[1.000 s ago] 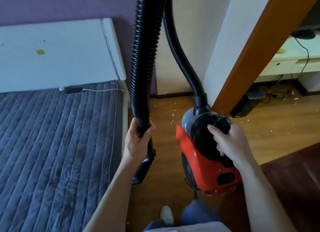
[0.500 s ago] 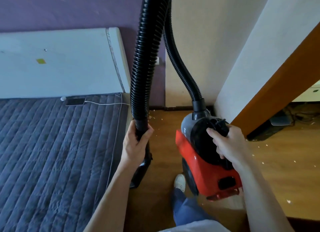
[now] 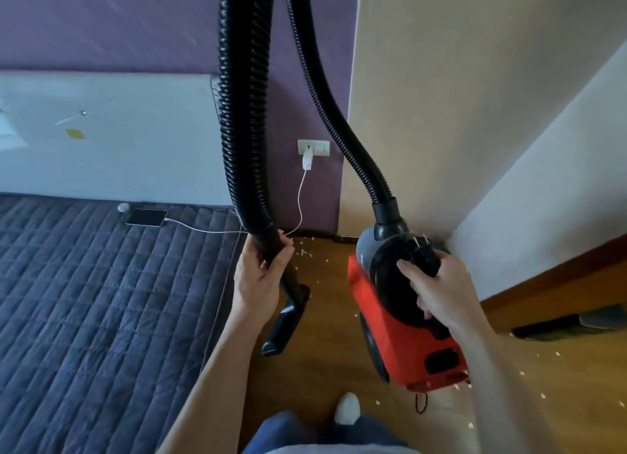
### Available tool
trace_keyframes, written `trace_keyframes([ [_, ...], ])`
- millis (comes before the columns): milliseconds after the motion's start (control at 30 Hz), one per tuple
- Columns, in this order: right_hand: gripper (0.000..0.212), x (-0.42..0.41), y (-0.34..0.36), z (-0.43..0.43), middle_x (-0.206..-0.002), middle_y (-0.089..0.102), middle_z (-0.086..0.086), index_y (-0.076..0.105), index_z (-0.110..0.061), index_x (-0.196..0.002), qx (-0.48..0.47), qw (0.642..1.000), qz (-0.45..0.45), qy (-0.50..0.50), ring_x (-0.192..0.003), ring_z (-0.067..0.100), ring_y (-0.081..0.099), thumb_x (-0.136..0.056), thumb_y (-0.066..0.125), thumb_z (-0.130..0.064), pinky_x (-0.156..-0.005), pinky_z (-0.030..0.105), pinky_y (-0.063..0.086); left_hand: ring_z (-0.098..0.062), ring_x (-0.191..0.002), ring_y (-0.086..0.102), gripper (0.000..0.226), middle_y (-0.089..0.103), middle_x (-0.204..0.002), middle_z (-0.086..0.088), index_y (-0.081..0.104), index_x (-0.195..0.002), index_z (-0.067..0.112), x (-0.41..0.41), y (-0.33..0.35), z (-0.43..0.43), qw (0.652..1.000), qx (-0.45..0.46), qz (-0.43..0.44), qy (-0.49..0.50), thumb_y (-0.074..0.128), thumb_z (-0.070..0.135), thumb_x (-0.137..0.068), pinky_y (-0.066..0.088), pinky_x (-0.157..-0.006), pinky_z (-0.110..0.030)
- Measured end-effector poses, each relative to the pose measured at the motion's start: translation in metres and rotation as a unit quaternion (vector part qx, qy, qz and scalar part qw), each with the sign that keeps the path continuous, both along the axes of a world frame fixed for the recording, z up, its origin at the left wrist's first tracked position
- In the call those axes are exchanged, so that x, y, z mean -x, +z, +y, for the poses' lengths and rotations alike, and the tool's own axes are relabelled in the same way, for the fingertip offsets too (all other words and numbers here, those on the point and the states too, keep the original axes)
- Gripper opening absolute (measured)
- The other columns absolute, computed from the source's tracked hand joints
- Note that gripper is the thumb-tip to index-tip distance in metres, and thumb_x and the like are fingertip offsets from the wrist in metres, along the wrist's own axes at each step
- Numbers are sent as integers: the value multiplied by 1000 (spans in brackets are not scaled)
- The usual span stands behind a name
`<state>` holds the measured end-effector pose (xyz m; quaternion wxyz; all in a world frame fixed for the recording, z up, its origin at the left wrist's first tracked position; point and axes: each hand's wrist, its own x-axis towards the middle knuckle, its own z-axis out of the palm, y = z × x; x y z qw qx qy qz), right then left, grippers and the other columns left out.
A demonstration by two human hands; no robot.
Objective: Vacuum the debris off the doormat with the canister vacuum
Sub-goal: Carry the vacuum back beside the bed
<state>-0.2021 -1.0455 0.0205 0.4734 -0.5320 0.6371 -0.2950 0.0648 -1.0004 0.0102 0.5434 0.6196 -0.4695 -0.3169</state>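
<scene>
Carrying the canister vacuum (image 3: 380,304) seems to be the step in hand, its red body hanging tilted over the wooden floor (image 3: 325,369); no doormat is showing, so the next move is calling for reaching it and setting down. The right hand (image 3: 441,294) is wrapping its fingers round the handle (image 3: 424,252); the left hand (image 3: 261,277) is clamping the hose (image 3: 244,148) just above the nozzle (image 3: 285,324).

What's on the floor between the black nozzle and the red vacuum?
In the head view, only wooden floor with a few small pale crumbs lies between the nozzle and the red vacuum.
</scene>
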Motion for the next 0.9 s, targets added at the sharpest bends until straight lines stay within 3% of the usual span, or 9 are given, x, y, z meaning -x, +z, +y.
trace_keyframes([
  [267, 36, -17, -18, -53, -49, 46, 8, 50, -10, -70, -31, 999, 4, -26, -39, 25, 44, -97, 69, -23, -46, 37, 40, -3, -96, 64, 14, 66, -99, 2, 61, -109, 0, -24, -8, -59, 999, -38, -21, -28, 62, 1, -95, 49, -82, -10],
  [467, 35, -29, -25, -72, -51, 48, 8, 52, -9, -71, -35, 998, 29, -49, -41, 27, 46, -98, 69, -24, -44, 35, 43, -5, -93, 64, 12, 66, -100, -5, 62, -107, 2, -45, -26, -92, 998, -57, 6, -42, 63, 2, -95, 50, -81, -10],
  [700, 37, -34, -53, -82, -51, 49, 6, 55, -2, -71, -43, 994, 55, -86, -41, 26, 47, -98, 68, -23, -44, 34, 41, 1, -93, 64, 12, 66, -95, 10, 64, -105, 4, -56, -62, -128, 995, -84, 34, -39, 66, 2, -93, 50, -81, -9],
  [900, 33, -31, -100, -87, -48, 54, 5, 58, -1, -76, -44, 992, 70, -100, -37, 25, 49, -99, 66, -23, -42, 33, 43, 4, -95, 67, 20, 72, -99, 7, 68, -108, 8, -49, -95, -157, 992, -112, 59, -18, 73, 4, -89, 51, -78, -8],
])
